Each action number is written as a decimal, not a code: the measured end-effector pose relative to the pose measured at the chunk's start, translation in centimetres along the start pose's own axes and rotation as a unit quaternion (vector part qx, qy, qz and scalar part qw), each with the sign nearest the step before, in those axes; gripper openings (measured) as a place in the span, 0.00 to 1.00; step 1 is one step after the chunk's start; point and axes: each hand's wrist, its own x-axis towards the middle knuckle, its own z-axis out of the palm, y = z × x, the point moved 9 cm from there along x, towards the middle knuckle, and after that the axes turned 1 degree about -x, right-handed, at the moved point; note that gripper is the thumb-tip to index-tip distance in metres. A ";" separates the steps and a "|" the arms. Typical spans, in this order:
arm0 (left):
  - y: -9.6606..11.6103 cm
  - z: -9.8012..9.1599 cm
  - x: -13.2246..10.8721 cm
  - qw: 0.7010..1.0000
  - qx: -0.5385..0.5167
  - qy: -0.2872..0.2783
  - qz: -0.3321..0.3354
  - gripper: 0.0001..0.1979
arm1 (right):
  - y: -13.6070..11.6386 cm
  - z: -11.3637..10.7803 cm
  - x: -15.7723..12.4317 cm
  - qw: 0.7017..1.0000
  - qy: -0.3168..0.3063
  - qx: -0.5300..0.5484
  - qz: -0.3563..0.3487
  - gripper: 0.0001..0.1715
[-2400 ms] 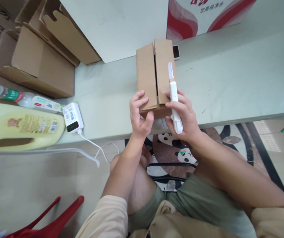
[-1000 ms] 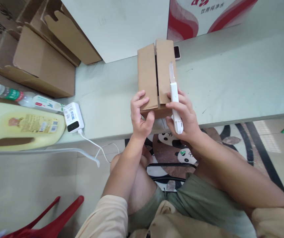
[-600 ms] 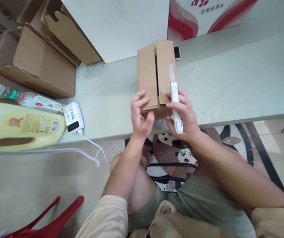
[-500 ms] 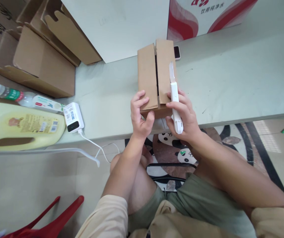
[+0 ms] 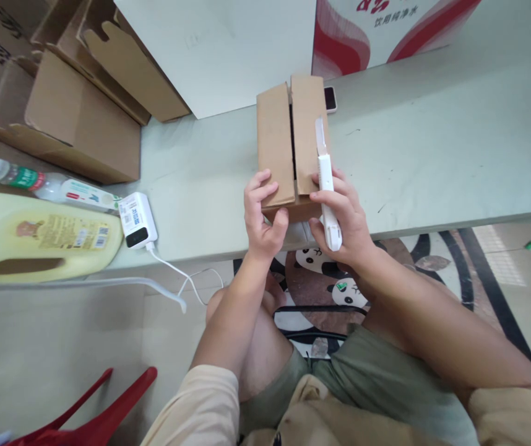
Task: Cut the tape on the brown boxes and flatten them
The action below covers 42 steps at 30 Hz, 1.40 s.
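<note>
A small brown cardboard box point(image 5: 288, 133) stands on the pale green table point(image 5: 432, 142), its two top flaps folded down with a dark gap between them. My left hand point(image 5: 262, 214) grips the box's near left corner, fingers on the left flap and thumb on the front face. My right hand point(image 5: 344, 217) is closed round a white utility knife point(image 5: 327, 186) and also rests against the box's near right corner. The knife's blade is out and lies along the right flap, pointing away from me.
Open cardboard boxes point(image 5: 70, 105) lie at the back left. A water bottle point(image 5: 43, 183), a yellow jug point(image 5: 38, 238) and a white charger point(image 5: 136, 220) with a cable sit at the left. A phone point(image 5: 330, 98) lies behind the box, by a red-and-white carton point(image 5: 377, 28). Red chair point(image 5: 89, 415) at lower left.
</note>
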 end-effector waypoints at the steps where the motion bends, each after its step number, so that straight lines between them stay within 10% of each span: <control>1: 0.0 0.0 0.0 1.000 0.000 0.000 0.000 0.19 | 0.0 0.0 0.0 1.000 0.001 0.001 -0.002 0.27; 20: -0.3 -1.0 0.6 0.999 0.012 -0.023 -0.027 0.18 | 0.0 -0.3 -0.4 0.999 -0.002 0.040 0.027 0.29; 26: -1.9 -3.7 0.4 0.984 -0.015 0.103 -0.142 0.22 | 1.6 -0.8 -1.4 0.994 -0.004 0.056 0.096 0.30; 33: -4.6 -5.2 -1.3 0.900 -0.124 0.216 -0.358 0.21 | 3.8 0.1 -2.0 0.985 -0.027 0.046 0.166 0.34; 42: -1.6 -4.7 1.5 0.988 -0.030 0.089 -0.120 0.30 | 2.2 -0.7 -1.3 0.994 0.018 0.055 0.095 0.34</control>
